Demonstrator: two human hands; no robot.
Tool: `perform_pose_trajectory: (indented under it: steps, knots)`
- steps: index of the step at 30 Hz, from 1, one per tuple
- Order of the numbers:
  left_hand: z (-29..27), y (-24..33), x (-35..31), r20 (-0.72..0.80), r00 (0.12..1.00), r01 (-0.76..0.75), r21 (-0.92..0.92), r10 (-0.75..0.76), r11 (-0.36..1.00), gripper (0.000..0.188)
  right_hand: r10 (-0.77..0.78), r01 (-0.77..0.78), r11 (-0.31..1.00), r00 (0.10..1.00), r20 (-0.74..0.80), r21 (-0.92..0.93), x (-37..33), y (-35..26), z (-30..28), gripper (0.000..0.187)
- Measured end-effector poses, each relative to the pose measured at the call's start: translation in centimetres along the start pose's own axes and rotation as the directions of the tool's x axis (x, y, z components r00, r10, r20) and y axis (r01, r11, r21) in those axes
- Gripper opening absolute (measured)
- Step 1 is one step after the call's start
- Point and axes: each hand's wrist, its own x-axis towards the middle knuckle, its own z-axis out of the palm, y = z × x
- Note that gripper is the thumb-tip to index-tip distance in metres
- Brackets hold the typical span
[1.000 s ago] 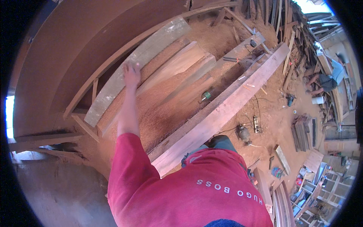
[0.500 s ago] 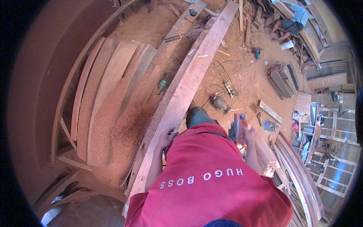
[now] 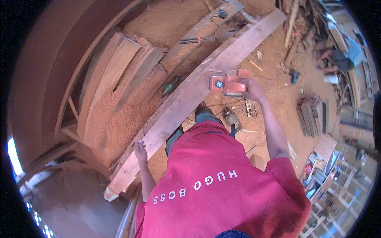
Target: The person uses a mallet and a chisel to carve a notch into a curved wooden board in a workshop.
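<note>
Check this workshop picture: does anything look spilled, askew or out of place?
Yes, mildly: wood waste lies heaped over the boards beyond the long beam, partly burying them. A power strip also lies on the littered floor, an untidy place for it. Neither is clearly accidental.

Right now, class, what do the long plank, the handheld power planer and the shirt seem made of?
Long plank: bare, unvarnished-looking wood, from its dull pinkish face. Handheld power planer: probably smooth plastic casing, from its even orange-red colour. Shirt: matte red fabric, perhaps cotton, from its soft folds.
</note>
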Motion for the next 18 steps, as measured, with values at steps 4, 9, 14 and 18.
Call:
perform_pose_trajectory:
  steps: [4, 9, 14, 18]
  knots:
    - [2.8, -5.5, -9.2, 0.023, 0.999, -0.035, 0.125, 0.033, 0.992, 0.037, -0.278, 0.282, 0.956, 0.958, 0.068, -0.075, 8.5, 3.9, -1.8, 0.040]
    - [6.3, -11.2, -20.0, 0.003, 0.947, 0.311, 0.246, -0.321, 0.918, 0.041, -0.530, 0.542, 0.841, 0.828, 0.184, -0.016, 15.7, 6.8, -2.7, 0.045]
    - [9.0, -9.7, -25.1, -0.080, 0.929, 0.366, 0.047, -0.362, 0.929, 0.044, -0.417, 0.477, 0.865, 0.857, 0.303, -0.158, 19.1, 9.7, -0.8, 0.040]
    - [9.9, -6.6, -23.7, -0.092, 0.936, 0.347, 0.094, -0.339, 0.933, 0.043, -0.332, 0.434, 0.866, 0.871, 0.362, -0.248, 21.0, 11.5, 0.8, 0.029]
